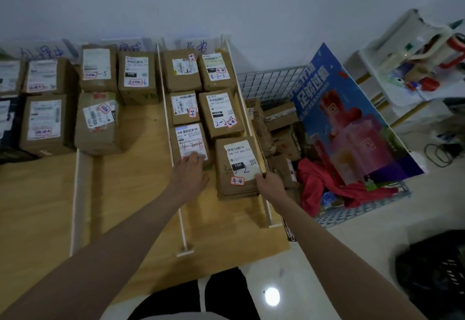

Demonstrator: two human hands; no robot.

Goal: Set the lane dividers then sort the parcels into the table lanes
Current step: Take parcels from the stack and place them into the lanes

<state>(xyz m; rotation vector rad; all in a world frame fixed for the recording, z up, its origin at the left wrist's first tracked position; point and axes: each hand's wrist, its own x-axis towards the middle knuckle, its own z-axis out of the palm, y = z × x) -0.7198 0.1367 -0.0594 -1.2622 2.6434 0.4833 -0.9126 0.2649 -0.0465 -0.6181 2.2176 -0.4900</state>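
White lane dividers (pixel 173 158) run front to back across the wooden table (pixel 130 194). Several labelled cardboard parcels fill the right lane in two rows. My left hand (pixel 192 176) rests flat, fingers on the near end of the left-row parcel (pixel 188 141). My right hand (pixel 268 184) grips the near right corner of the front parcel (pixel 236 166), which lies against the right divider (pixel 261 158). More parcels stand in the middle lane (pixel 98 123) and left lane (pixel 44 123).
A wire basket (pixel 276 80) right of the table holds loose parcels, red cloth (pixel 317 184) and a large blue printed box (pixel 352 123). White shelving with clutter stands at the far right. A dark bin (pixel 435 269) sits on the floor, lower right.
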